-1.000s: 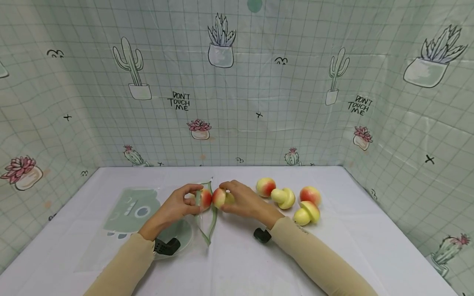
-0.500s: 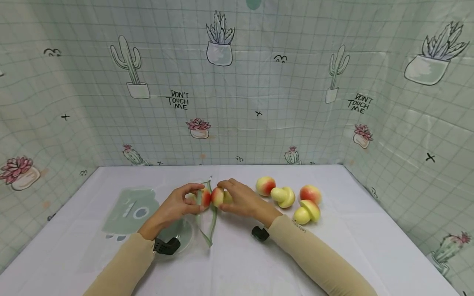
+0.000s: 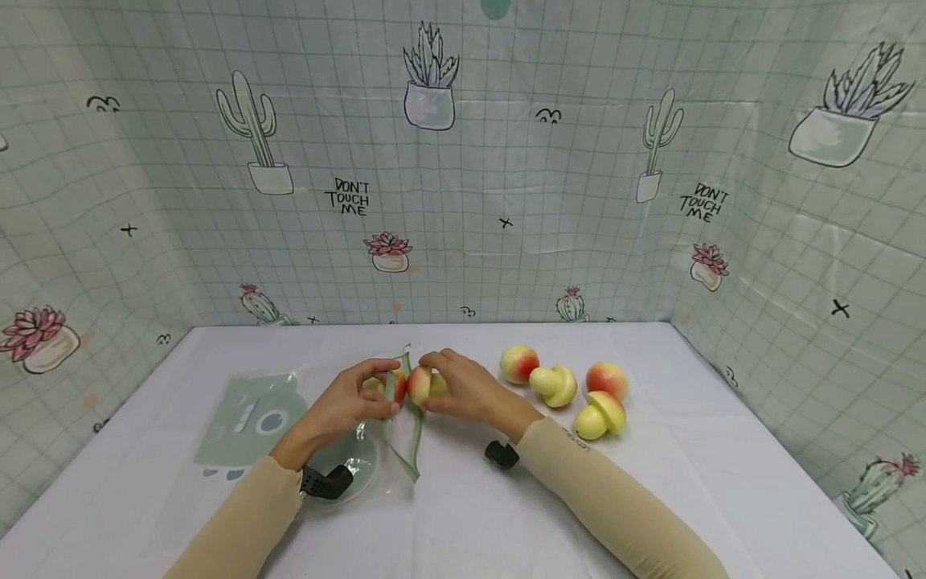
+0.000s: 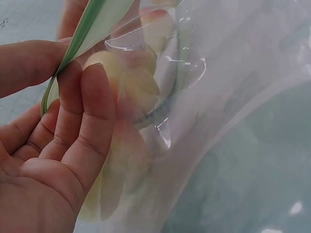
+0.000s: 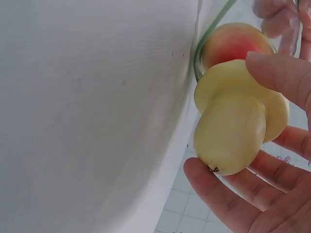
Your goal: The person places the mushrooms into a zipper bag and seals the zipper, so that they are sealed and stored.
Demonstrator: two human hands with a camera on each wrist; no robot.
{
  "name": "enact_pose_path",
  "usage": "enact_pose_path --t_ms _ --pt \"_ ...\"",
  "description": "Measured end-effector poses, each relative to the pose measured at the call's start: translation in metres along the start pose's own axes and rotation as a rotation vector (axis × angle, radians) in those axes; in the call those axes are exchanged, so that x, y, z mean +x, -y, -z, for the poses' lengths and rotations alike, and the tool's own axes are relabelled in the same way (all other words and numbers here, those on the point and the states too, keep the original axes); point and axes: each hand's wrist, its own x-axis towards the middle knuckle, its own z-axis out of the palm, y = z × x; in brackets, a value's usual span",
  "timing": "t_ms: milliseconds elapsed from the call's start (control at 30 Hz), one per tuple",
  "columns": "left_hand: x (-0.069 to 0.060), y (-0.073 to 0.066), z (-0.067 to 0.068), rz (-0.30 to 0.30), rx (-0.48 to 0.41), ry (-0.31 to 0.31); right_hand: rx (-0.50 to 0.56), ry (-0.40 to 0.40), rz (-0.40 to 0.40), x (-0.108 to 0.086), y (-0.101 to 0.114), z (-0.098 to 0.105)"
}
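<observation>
Both our arms extend up from below: our left forearm (image 3: 239, 515) slants from seven o'clock toward one, our right forearm (image 3: 615, 503) from five toward eleven, beige sleeves (image 3: 651, 531) ending near bare wrists (image 3: 291, 450). Our left hand (image 3: 350, 396) points toward two o'clock, thumb (image 3: 382, 408) and fingers (image 4: 95, 124) bent in a pinch. Our right hand (image 3: 470, 388), near it at three o'clock, points toward ten, thumb opposite curved fingers, gripping.

Gridded cactus-print backdrop (image 3: 470, 181); three sides; white-covered table (image 3: 463, 519) below
</observation>
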Motion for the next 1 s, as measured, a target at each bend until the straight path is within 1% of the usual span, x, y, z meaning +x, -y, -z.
enact_pose_path --t_ms 233,467,533,767,1000 --pt "-0.001 -0.002 -0.001 -0.005 -0.006 0.012 0.006 0.000 0.024 0.006 0.004 -0.004" --pt "0.000 -0.002 -0.002 0.011 -0.008 0.001 0.042 0.009 0.028 0.012 0.008 -0.007" --pt "0.001 -0.002 -0.002 0.008 -0.008 0.007 0.053 0.011 0.025 0.013 0.009 -0.008" --pt "0.001 -0.002 -0.002 0.014 -0.002 0.006 0.073 0.022 0.018 0.012 0.010 -0.008" --pt "0.001 -0.003 -0.002 0.003 0.016 0.000 0.103 0.015 0.001 0.009 0.004 -0.007"
